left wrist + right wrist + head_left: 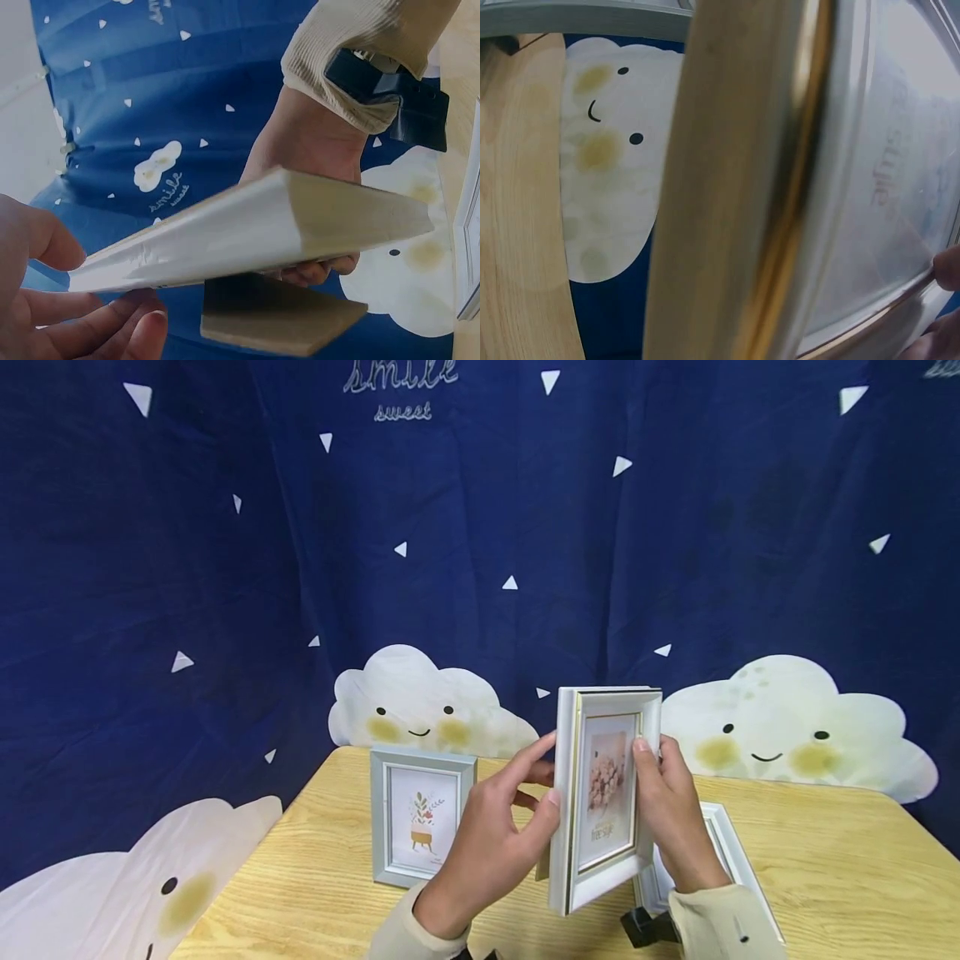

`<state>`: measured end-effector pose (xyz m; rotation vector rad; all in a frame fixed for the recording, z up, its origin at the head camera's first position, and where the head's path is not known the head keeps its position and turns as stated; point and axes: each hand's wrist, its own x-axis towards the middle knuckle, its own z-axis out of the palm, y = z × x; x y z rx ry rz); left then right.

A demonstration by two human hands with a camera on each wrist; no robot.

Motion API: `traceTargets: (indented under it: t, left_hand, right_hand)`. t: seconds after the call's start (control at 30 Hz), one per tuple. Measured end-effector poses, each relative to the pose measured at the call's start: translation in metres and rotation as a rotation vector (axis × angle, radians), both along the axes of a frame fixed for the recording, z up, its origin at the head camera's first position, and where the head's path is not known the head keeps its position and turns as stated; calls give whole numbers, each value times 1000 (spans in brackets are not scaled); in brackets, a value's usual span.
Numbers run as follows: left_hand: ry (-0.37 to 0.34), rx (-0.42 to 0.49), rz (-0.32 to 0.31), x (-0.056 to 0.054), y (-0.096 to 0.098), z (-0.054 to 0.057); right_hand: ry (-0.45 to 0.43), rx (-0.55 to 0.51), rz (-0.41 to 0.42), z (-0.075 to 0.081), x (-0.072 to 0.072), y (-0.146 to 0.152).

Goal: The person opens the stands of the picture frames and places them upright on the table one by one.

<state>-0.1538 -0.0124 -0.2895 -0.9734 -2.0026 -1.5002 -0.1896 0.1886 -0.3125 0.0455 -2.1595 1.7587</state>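
Observation:
A white picture frame (564, 827) with gold trim is held up over the table, turned at an angle. Behind its glass is a picture of pink flowers with the words "free style". My left hand (491, 839) holds its left side, thumb at the edge and fingers partly hidden behind. On the opposite side my right hand (671, 810) grips the frame, its thumb lying on the front. The left wrist view shows the frame's white edge (202, 232) and a brown stand leg (285, 319) jutting from its back. In the right wrist view, gold trim (787, 225) fills the middle.
A grey-blue picture frame (379, 827) with a plant print stands upright on the wooden table (300, 852), left of my hands. Another white frame (742, 860) is at the right, partly behind my right wrist. A dark blue curtain (465, 510) with clouds hangs behind.

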Motion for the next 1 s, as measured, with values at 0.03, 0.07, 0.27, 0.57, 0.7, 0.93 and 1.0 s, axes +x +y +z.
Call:
traceTargets:
  t: [0.03, 0.07, 0.27, 0.57, 0.7, 0.93, 1.0]
  left_hand:
    - [-13, -8, 0, 0, -1, 1]
    - [-23, -19, 2, -1, -2, 1]
    - [-104, -210, 46, -7, -13, 3]
    - [-119, -518, 24, -6, -24, 5]
    - [-79, -557, 34, -5, -22, 4]
    - [-42, -602, 64, -4, -21, 3]
    - [-39, -605, 69, -5, -21, 3]
  right_hand:
    - [7, 6, -2, 0, 0, 0]
    - [13, 10, -2, 0, 1, 0]
    - [39, 21, -5, 1, 1, 2]
    - [28, 1, -4, 3, 0, 5]
    - [28, -8, -12, 3, 0, 5]
    - [17, -11, -11, 3, 1, 5]
    - [16, -13, -10, 3, 1, 4]
